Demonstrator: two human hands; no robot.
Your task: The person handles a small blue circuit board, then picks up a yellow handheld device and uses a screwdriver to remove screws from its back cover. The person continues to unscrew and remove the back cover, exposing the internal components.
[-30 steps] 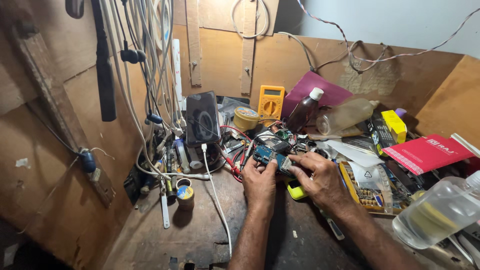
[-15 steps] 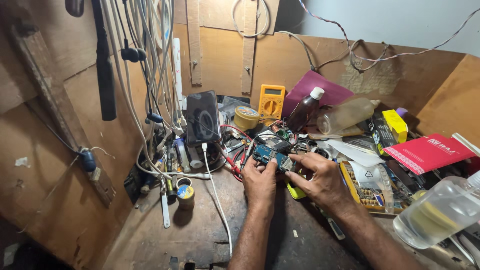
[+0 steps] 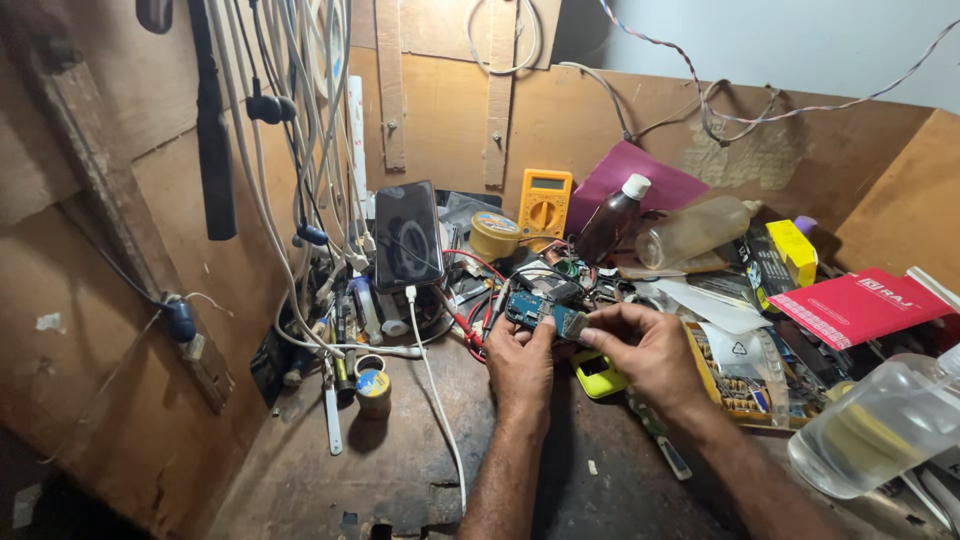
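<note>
A small blue circuit board (image 3: 535,309) is gripped between both hands above the cluttered workbench. My left hand (image 3: 520,362) holds its near left edge with thumb and fingers. My right hand (image 3: 645,352) pinches the board's right end, where a small silvery metal part (image 3: 574,324) shows at the fingertips. Red and black probe leads (image 3: 468,322) lie just left of the board. A yellow-green gadget (image 3: 598,374) rests on the bench under my right hand.
A dark phone (image 3: 407,236) stands on a charger with a white cable (image 3: 437,385). Behind are a yellow multimeter (image 3: 545,202), a solder tin (image 3: 495,234), a brown bottle (image 3: 611,219) and a clear bottle (image 3: 694,231). A red booklet (image 3: 856,304) and plastic jug (image 3: 882,430) sit right; cables hang left.
Both hands stay on the board; my right fingers have shifted slightly along its right end. Nothing else has moved.
</note>
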